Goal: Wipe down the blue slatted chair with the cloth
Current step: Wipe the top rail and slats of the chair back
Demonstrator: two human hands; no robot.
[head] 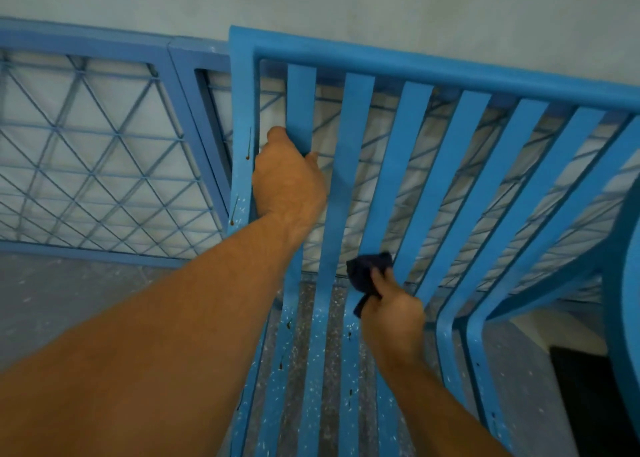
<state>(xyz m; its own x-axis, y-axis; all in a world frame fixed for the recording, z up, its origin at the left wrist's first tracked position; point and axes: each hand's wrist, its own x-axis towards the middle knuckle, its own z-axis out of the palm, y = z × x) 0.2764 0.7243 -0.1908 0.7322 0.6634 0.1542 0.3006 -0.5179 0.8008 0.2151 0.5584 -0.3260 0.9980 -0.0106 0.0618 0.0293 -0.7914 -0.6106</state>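
Head view showed the right grip [391, 314] clamped round a dark cloth [367, 273], pressing it on a slat low on the back of the blue slatted chair [415, 72], just above the bend into the seat; the left grip [291, 179] was curled round an outer slat higher up, apparently steadying the frame; a good stroke would likely follow one slat's length, the cloth wrapped over both edges, since white specks and brown drips marked the seat slats; gaps between slats left room for fingers; a latticed panel [90, 159] stood close behind the back, with bare floor [52, 301] to the left.
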